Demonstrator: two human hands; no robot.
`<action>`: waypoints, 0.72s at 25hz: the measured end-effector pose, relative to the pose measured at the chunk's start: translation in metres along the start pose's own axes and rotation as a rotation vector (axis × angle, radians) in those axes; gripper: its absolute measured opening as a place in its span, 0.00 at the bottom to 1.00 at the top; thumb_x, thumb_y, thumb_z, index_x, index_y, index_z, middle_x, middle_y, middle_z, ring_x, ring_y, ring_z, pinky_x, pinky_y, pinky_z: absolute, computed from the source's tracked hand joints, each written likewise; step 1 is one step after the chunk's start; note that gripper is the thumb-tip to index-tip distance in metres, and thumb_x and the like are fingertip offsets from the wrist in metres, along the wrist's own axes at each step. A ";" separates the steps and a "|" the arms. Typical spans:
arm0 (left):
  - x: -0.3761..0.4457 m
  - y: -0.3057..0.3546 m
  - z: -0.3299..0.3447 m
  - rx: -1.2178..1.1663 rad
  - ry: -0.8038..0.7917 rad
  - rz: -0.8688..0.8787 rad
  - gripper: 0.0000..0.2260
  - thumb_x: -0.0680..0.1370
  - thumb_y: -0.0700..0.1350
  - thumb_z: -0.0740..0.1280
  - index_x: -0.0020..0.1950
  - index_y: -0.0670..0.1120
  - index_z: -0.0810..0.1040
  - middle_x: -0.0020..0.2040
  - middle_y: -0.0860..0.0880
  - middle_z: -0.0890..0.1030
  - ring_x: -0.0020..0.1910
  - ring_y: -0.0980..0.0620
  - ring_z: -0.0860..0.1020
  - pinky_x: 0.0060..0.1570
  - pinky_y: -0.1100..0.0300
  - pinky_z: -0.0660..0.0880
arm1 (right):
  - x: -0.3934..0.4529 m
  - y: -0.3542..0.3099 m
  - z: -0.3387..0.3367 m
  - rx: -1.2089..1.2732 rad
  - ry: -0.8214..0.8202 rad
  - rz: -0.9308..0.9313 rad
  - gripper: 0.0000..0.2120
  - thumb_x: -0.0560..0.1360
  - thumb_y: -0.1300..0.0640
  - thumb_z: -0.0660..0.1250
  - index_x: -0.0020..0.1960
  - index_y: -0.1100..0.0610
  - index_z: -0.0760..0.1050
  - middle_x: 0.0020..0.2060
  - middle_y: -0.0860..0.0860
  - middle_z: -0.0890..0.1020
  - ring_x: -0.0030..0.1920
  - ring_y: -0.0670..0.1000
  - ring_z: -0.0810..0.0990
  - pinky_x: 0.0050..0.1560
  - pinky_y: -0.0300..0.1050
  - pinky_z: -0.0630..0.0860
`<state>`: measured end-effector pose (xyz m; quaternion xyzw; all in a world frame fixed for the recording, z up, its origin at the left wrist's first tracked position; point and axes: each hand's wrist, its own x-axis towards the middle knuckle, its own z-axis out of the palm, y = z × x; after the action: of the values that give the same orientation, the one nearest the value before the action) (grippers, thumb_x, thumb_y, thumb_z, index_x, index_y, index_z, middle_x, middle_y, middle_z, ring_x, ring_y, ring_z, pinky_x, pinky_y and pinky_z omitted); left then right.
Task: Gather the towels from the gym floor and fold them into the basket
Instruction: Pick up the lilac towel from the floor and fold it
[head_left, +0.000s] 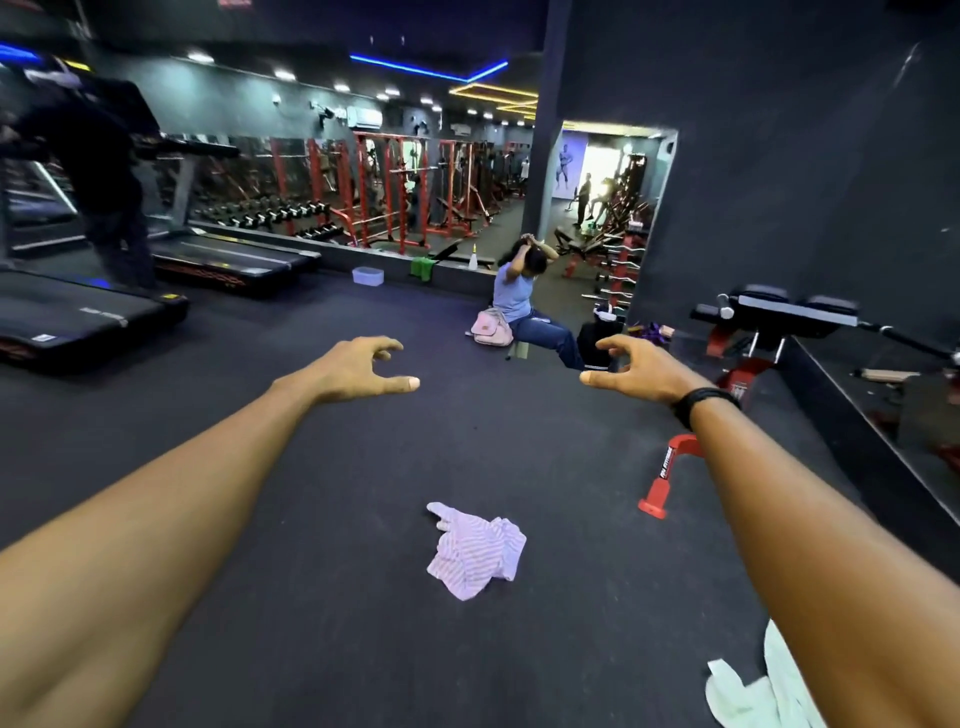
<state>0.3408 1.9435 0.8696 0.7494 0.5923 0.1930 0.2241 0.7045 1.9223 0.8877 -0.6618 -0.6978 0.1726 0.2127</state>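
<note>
A crumpled pink-and-white striped towel (477, 551) lies on the dark gym floor between my outstretched arms. A pale green-white towel (753, 686) lies at the lower right, partly hidden by my right forearm. A green towel (423, 268) hangs over the low ledge at the back. My left hand (363, 370) and my right hand (636, 370) are held out in the air well above and beyond the striped towel, fingers loosely curled, holding nothing. No basket shows plainly; a small pale tub (368, 275) stands by the far ledge.
Treadmills (93, 317) line the left side, with a person on one. A person sits on a low bench (519, 306) ahead beside a pink bag. A red bench leg (667, 475) and a black bench (779, 317) stand at the right by a low dark wall.
</note>
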 end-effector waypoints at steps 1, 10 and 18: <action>0.028 0.000 0.002 0.002 -0.004 -0.012 0.35 0.70 0.62 0.71 0.74 0.51 0.66 0.70 0.48 0.72 0.69 0.49 0.70 0.65 0.55 0.67 | 0.033 0.008 -0.001 0.006 -0.023 -0.002 0.34 0.70 0.44 0.73 0.71 0.56 0.68 0.67 0.53 0.73 0.65 0.52 0.74 0.61 0.43 0.70; 0.241 -0.048 0.029 -0.025 -0.061 -0.106 0.36 0.71 0.61 0.71 0.74 0.50 0.65 0.71 0.47 0.71 0.70 0.49 0.69 0.68 0.52 0.66 | 0.275 0.050 0.038 -0.022 -0.181 -0.018 0.35 0.70 0.44 0.73 0.71 0.56 0.67 0.70 0.56 0.70 0.67 0.55 0.72 0.68 0.50 0.69; 0.466 -0.190 0.112 -0.066 -0.240 -0.200 0.35 0.71 0.61 0.71 0.73 0.50 0.66 0.70 0.47 0.72 0.68 0.48 0.71 0.67 0.55 0.66 | 0.494 0.111 0.172 -0.056 -0.321 0.111 0.34 0.73 0.46 0.71 0.73 0.56 0.64 0.70 0.55 0.69 0.67 0.56 0.71 0.66 0.51 0.69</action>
<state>0.3550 2.4231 0.6810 0.6967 0.6263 0.0982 0.3358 0.6923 2.4292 0.7172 -0.6688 -0.6899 0.2679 0.0699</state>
